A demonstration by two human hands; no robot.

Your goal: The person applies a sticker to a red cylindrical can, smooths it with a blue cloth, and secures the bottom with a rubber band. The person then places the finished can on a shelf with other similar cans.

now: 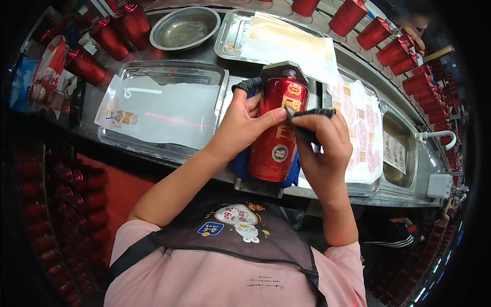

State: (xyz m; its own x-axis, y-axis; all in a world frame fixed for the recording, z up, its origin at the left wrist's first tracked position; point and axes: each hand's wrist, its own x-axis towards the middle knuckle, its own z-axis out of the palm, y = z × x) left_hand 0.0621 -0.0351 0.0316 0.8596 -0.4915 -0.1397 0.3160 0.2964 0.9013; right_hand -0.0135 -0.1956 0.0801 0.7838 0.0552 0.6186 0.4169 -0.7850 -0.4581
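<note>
A glossy red bottle with gold lettering and a round green-and-white emblem leans back on a metal stand padded with blue cloth. My left hand grips the bottle's left side, its thumb lying across the front near the gold lettering. Dark coverings wrap some fingertips. Closed around a small dark flat tool, my right hand bears against the bottle's front, close to the left thumb. My fingers hide part of the tool, so its exact kind cannot be made out.
A metal tray with a backing sheet lies at left. Behind stand a metal bowl and another tray with a gold-striped sheet. Printed sheets and a sink are at right. Red bottles line the conveyor.
</note>
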